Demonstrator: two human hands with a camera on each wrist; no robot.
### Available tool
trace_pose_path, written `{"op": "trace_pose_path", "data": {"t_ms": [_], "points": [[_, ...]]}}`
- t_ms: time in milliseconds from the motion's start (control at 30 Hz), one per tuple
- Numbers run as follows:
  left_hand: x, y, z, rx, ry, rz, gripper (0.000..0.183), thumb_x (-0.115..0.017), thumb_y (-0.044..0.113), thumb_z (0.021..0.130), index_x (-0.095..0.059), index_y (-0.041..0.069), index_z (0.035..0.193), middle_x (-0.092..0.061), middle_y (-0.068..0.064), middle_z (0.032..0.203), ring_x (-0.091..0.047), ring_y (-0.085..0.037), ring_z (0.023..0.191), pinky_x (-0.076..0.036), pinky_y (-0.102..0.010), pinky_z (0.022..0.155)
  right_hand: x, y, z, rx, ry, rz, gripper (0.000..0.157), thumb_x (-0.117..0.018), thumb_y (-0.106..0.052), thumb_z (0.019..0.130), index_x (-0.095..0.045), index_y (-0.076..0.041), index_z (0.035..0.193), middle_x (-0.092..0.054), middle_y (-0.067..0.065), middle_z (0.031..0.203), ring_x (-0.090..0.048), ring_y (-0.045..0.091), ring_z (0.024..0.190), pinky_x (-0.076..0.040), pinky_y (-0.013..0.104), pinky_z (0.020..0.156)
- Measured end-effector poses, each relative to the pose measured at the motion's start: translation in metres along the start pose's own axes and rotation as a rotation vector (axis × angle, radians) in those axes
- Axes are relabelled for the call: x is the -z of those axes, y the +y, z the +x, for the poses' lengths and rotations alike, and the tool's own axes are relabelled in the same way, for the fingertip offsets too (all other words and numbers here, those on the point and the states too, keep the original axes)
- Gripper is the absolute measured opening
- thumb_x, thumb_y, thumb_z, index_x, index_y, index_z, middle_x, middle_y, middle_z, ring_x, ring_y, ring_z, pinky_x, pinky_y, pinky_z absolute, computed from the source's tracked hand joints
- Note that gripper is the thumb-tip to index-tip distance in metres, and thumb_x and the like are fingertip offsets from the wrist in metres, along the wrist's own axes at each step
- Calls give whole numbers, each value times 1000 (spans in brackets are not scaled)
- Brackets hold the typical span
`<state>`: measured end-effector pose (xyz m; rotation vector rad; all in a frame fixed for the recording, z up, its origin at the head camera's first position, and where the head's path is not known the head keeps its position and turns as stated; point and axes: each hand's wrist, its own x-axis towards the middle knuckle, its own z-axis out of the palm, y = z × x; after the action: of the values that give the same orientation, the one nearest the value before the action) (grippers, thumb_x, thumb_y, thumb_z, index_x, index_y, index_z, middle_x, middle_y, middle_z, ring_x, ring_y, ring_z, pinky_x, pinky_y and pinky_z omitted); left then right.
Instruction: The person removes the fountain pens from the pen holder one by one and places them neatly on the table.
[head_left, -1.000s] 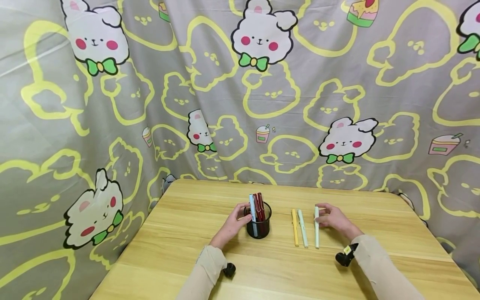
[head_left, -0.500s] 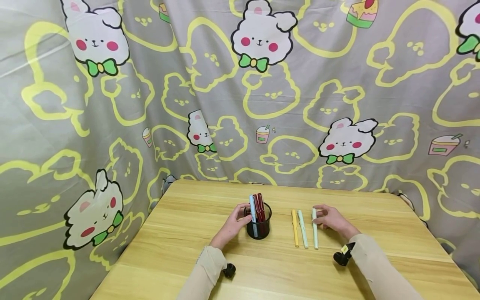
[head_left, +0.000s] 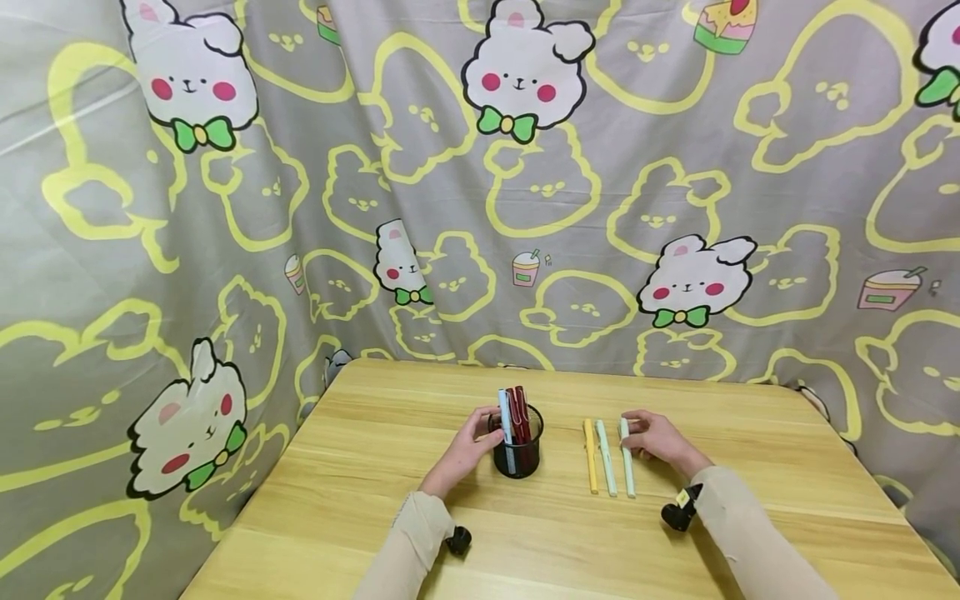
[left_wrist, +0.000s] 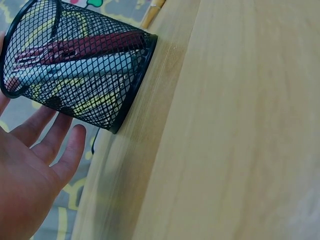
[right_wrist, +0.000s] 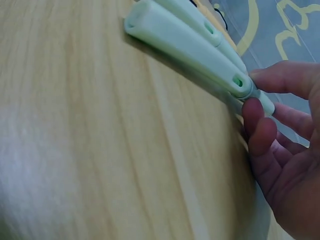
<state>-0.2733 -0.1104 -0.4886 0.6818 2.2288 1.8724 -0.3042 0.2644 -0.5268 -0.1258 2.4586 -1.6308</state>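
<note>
My left hand (head_left: pixel 468 442) holds the side of a black mesh pen holder (head_left: pixel 531 462), thumb in front. In the left wrist view several of its fingers (left_wrist: pixel 70 150) extend alongside the mesh. A light blue pen (head_left: pixel 505 414) and dark red pens (head_left: pixel 519 412) stand in the holder. My right hand (head_left: pixel 662 440) pinches the far end of a pale green pen (head_left: pixel 628 471) lying on the table. Just left of it lie a second pale green pen (head_left: pixel 606 460) and a yellow pen (head_left: pixel 590 458), roughly parallel. In the right wrist view the two green pens are close together.
The wooden table (head_left: pixel 555 542) reaches back to a grey curtain (head_left: pixel 450 192) with cartoon rabbits. Small black cameras sit on the left wrist (head_left: pixel 458 541) and the right wrist (head_left: pixel 678 514).
My right hand has slid the pale green pen leftward, closer to the other green pen. The left hand and pen holder have stayed in place.
</note>
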Motion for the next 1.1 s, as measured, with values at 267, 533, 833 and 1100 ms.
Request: {"op": "trace_pose_path", "data": {"t_ms": [267,533,833,1100], "points": [[0,0,-1,4,8,-3,44,-54,16,97,-40,1,136,-48,-22,130,-45,-36,121,-41,-47,96,-2,2,0,44,-3,-46,60,-67,-3,82,-40,14,132,-52,27,116,-57,22,69,-47,33,53],[0,1,-2,4,7,5,45,-54,15,97,-38,1,137,-48,-23,131,-44,-36,122,-40,-45,97,-3,0,0,46,2,-63,57,-67,-3,82,-43,13,130,-49,31,122,-59,22,70,-49,34,55],[0,1,-2,13,7,3,45,-54,16,97,-39,1,137,-47,-22,131,-44,-36,123,-40,-46,97,-5,0,-1,39,21,-75,54,-65,-3,83,-43,13,130,-51,29,120,-59,21,70,-49,33,56],[0,2,0,16,7,-4,44,-52,14,98,-38,1,138,-44,-25,134,-41,-39,125,-39,-49,98,-2,-1,0,69,117,-149,45,-59,-12,92,-46,10,129,-54,19,106,-55,20,67,-48,32,55]]}}
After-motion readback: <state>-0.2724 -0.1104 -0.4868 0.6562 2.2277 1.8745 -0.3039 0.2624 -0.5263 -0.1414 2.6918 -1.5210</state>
